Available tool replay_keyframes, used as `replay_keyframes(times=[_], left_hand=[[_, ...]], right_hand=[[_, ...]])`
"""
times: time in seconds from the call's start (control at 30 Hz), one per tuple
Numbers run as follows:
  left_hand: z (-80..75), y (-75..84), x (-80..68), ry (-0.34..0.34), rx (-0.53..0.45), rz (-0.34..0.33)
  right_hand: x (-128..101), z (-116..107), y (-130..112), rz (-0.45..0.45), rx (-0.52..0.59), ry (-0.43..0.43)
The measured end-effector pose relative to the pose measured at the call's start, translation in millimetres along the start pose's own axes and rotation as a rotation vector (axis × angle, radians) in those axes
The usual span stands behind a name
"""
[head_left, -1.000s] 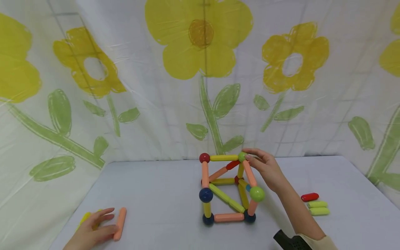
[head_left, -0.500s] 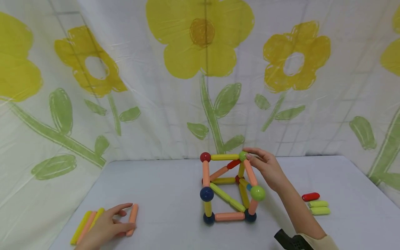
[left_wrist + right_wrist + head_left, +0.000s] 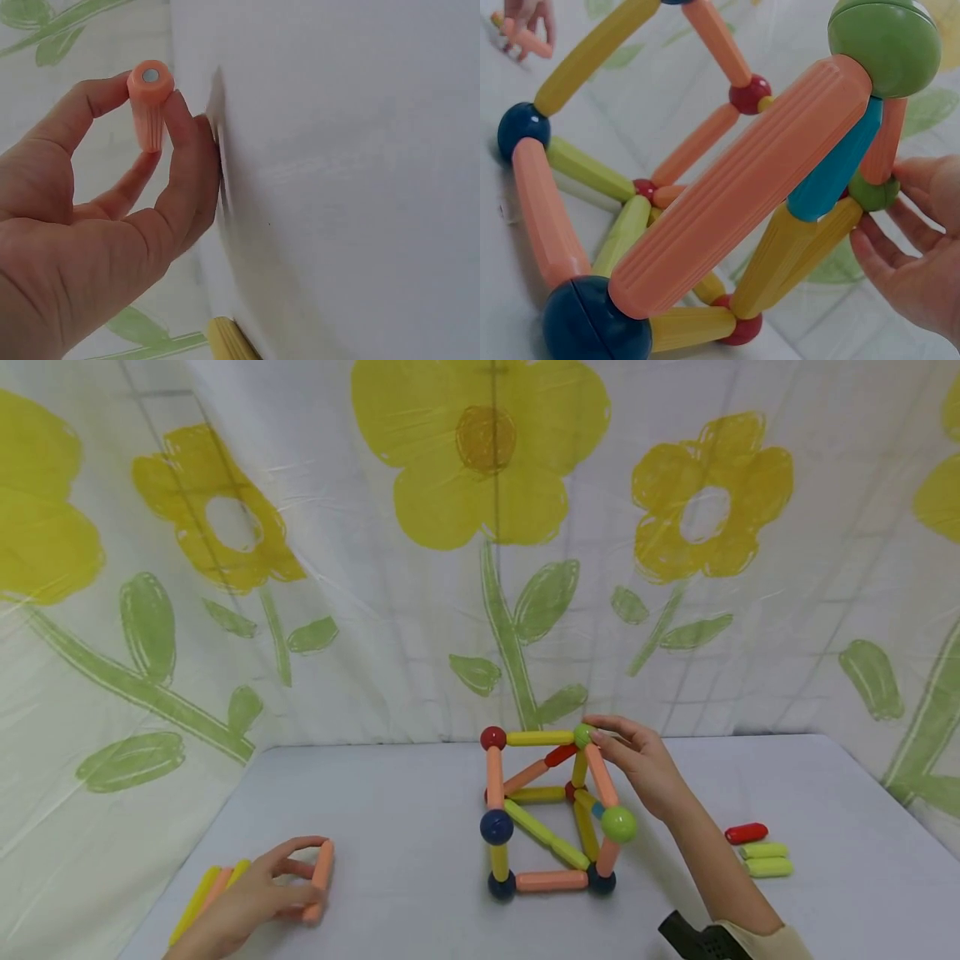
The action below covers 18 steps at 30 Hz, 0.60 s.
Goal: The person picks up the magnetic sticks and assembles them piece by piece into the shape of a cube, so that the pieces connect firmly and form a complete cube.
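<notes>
**Meanwhile, a fresh rod was lifted while the cube was steadied**

Meanwhile the pale grey table [image 3: 390, 810], backed by a white curtain printed with yellow flowers [image 3: 480, 468], carried a cube-shaped frame of ribbed plastic rods and ball joints [image 3: 551, 814] near its middle. The frame stood on its dark blue lower balls, with a diagonal yellow-green rod across its front face.

The right hand [image 3: 637, 768] reached the frame's far upper right corner, its fingertips curled against the small green ball joint [image 3: 582, 735] there; the right wrist view showed the fingers [image 3: 900, 225] touching that ball rather than wrapped round it.

The left hand [image 3: 255, 893] sat near the table's left front edge, thumb and forefinger clamped on a short orange ribbed rod with a metal disc at its end [image 3: 150, 105], raised just off the surface and well apart from the frame. Beside that hand lay a few loose yellow and orange rods [image 3: 206, 893]. On the far right of the table rested a red rod and two yellow-green rods [image 3: 759, 852].

Judging by this, the step in hand was fetching another strut while bracing the frame. The next move would call for carrying the orange rod across to an open joint and lining its end up with a ball, keeping the corner held so the frame does not shift.
</notes>
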State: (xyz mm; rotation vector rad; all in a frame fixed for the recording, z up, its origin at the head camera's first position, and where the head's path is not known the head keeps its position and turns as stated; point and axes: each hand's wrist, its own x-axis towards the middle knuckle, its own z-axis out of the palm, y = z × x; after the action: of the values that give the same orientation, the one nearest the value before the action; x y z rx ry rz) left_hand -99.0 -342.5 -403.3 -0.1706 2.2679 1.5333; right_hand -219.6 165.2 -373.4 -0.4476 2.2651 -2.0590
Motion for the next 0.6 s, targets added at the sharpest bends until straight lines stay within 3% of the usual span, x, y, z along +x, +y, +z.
replay_keyframes(times=[0.13, 0.23, 0.4, 0.6], left_hand=[[2.3, 6.7, -1.4, -0.103, -0.118, 0.037], [10.4, 18.9, 0.1, -0.141, -0.186, 0.09], [37.9, 55.7, 2.1, -0.074, -0.251, 0.245], [92.8, 114.8, 1.4, 0.009, -0.288, 0.394]], right_hand=[[0, 0, 0, 0.002, -0.003, -0.001], [0, 1, 0, 0.002, -0.001, -0.003], [0, 0, 0, -0.003, -0.001, -0.002], [0, 0, 0, -0.01, 0.001, -0.003]])
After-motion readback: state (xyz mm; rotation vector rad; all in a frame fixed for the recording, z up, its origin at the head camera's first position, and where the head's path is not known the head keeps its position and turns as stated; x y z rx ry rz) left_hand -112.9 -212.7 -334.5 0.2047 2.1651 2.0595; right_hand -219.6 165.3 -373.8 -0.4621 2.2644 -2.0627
